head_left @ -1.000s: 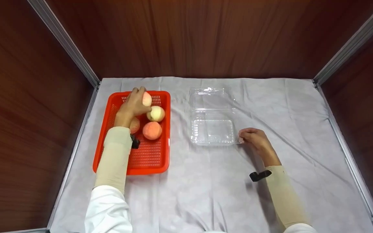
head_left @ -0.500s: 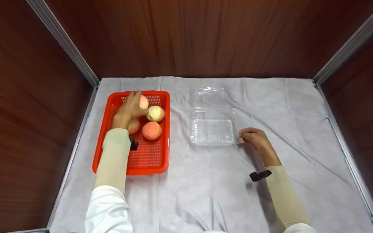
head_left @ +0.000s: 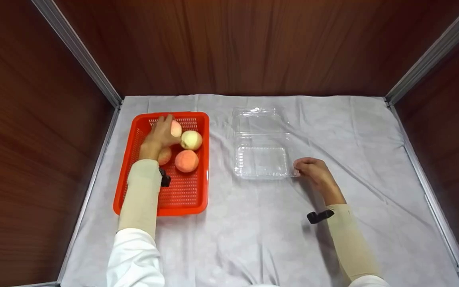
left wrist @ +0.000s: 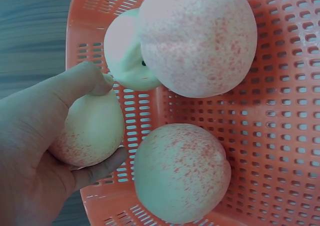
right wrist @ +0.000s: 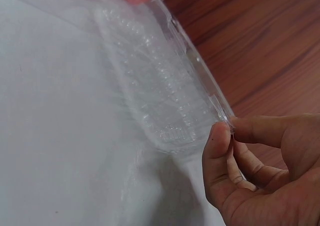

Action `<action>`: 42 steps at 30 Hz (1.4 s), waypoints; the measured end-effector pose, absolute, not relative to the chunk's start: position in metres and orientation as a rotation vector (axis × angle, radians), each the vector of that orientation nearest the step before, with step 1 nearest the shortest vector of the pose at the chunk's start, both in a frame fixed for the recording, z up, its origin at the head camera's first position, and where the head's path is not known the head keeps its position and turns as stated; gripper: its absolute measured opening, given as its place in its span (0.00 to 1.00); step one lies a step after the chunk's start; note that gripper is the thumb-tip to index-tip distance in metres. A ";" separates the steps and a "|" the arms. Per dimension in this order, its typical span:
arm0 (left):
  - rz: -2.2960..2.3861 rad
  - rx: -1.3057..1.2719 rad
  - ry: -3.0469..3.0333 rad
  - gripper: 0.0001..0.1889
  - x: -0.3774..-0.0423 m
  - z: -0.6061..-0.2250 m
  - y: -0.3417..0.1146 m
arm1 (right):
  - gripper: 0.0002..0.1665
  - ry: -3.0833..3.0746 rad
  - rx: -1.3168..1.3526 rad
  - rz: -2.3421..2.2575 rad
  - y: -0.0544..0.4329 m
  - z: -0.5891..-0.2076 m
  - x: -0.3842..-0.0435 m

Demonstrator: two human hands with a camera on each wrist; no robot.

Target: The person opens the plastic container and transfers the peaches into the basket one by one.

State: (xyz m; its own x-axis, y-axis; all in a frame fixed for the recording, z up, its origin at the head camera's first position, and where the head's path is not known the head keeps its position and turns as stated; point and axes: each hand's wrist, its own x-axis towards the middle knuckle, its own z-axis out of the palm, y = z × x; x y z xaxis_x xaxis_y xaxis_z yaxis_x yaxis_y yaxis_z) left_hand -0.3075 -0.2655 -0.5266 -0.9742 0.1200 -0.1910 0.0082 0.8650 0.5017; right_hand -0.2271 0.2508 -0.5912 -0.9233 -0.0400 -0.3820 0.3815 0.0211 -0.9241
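Observation:
My left hand [head_left: 161,136] is over the back of a red plastic basket [head_left: 204,179]. Thumb and fingers curl round a pale, pink-speckled peach [left wrist: 95,128] in the left wrist view. Beside it lie a yellowish peach [head_left: 191,140], an orange-pink peach [head_left: 187,161] and another peach [head_left: 164,156] partly covered by my wrist. At the right, my right hand [head_left: 313,172] pinches the near right corner of a clear plastic clamshell box [head_left: 262,161]. The right wrist view shows thumb and fingertip meeting on its thin rim [right wrist: 224,113]. The box lies unfolded, lid towards the back.
A wrinkled grey-white cloth [head_left: 229,239] covers the table. Dark wood panels [head_left: 253,48] with metal corner strips enclose the back and both sides. The box stands a short way to the right of the basket.
My left hand has moved slightly down and left in the head view, taking the peach with it deeper over the basket. The right hand and the box have stayed put.

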 end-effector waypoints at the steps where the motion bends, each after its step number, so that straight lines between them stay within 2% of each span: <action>1: 0.760 0.097 2.820 0.50 -0.307 -0.527 -0.265 | 0.04 2.003 0.351 -1.977 0.250 -0.591 -0.227; 13: 0.796 0.030 2.781 0.52 -0.303 -0.536 -0.268 | 0.11 1.955 0.335 -1.988 0.254 -0.591 -0.224; 23: 0.826 -0.038 2.826 0.45 -0.305 -0.544 -0.267 | 0.05 1.989 0.348 -1.999 0.252 -0.592 -0.223; 42: 0.840 -0.068 2.791 0.49 -0.297 -0.551 -0.269 | 0.09 1.955 0.360 -1.993 0.252 -0.593 -0.224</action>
